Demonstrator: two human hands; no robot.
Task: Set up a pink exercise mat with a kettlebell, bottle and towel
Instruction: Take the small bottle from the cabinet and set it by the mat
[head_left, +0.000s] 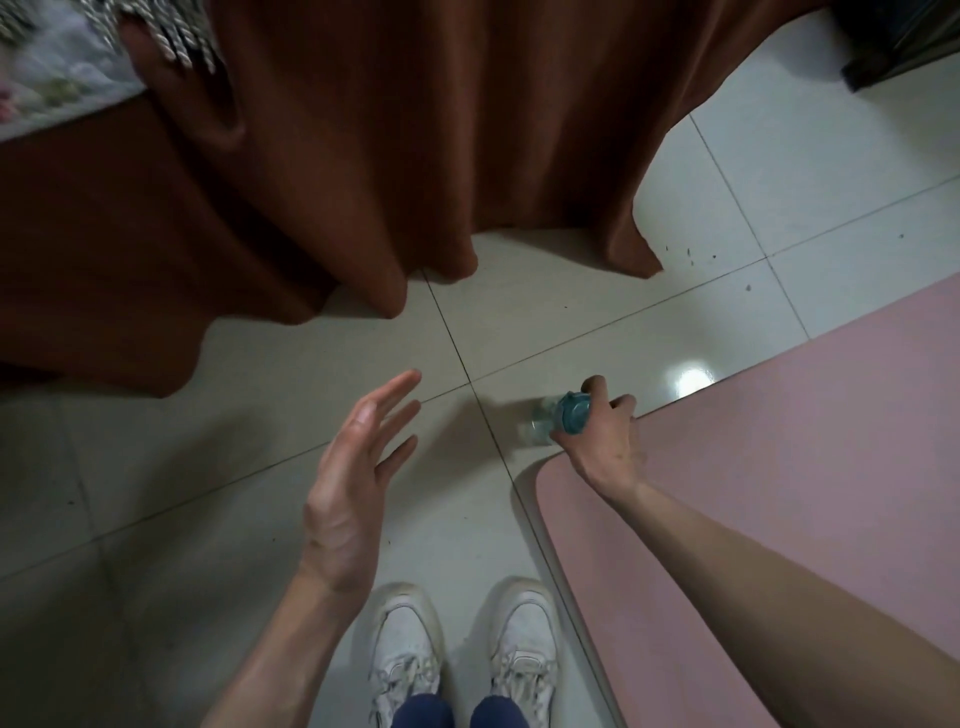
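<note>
Both hands reach out over a pale tiled floor: the left hand hangs empty, palm turned inward and fingers spread loosely, while the right hand grips a clear bottle by its teal cap end, fingers curled over the top. Below the hands, nearest the person, two white sneakers stand side by side on the tiles. Under the right forearm a pink exercise mat lies flat, its rounded corner just beneath the wrist; the bottle sits just off that corner, blurred, over bare tile. Beyond the hands, rust-brown fabric drapes down to the floor, with a twisted-cord fringe beyond the left hand.
</note>
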